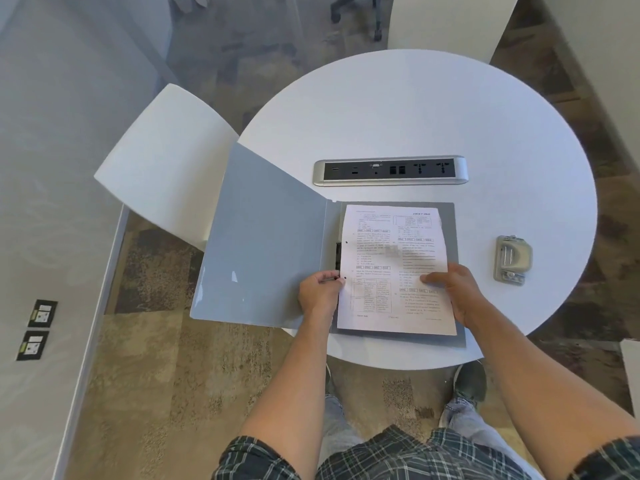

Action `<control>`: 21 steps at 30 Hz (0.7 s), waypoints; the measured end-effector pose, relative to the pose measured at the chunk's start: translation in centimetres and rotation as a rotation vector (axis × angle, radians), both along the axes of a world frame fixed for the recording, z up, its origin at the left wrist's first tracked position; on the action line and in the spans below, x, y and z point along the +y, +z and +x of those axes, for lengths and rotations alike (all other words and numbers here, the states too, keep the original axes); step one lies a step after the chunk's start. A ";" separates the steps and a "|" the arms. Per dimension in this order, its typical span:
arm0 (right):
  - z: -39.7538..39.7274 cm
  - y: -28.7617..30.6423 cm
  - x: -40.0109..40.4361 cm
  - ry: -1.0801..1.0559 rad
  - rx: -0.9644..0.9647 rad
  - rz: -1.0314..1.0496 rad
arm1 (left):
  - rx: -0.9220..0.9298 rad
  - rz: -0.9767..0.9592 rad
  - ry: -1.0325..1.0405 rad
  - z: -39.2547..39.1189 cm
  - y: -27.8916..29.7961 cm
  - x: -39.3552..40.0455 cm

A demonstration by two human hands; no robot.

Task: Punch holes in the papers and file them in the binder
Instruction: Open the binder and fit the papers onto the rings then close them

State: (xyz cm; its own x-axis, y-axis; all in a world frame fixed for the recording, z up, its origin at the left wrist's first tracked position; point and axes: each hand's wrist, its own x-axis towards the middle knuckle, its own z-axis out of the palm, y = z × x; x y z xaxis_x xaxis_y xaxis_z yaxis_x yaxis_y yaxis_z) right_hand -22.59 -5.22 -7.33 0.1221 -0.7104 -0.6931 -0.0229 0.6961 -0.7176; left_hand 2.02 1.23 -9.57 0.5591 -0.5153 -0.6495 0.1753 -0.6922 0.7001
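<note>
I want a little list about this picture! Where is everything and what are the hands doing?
table: round, white
binder: grey, open, cover hanging past the table edge
paper: printed sheet with two holes, lying in the binder
left hand: pinching the paper's left edge near the lower hole
right hand: pressing flat on the paper
hole punch: grey, right of the binder, untouched
power strip: beyond the binder

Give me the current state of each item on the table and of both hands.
binder: open flat, cover overhanging the table edge.
paper: punched, lying on the binder's right half.
hole punch: idle, right of the binder.
left hand: pinching at the binder clip.
right hand: pressing flat on the paper.
</note>
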 end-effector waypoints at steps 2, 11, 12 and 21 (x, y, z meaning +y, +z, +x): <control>-0.5 -0.4 0.2 -0.005 0.008 -0.006 | -0.006 0.018 -0.028 -0.3 0.1 -0.1; -0.6 -0.9 0.3 0.016 0.019 -0.051 | 0.034 0.034 -0.053 0.1 0.1 -0.4; -0.5 -0.9 0.2 0.018 0.022 -0.059 | 0.039 0.030 -0.043 0.2 0.2 -0.4; -0.8 -1.3 0.3 0.010 0.076 -0.102 | 0.095 0.024 -0.043 0.8 0.5 -0.9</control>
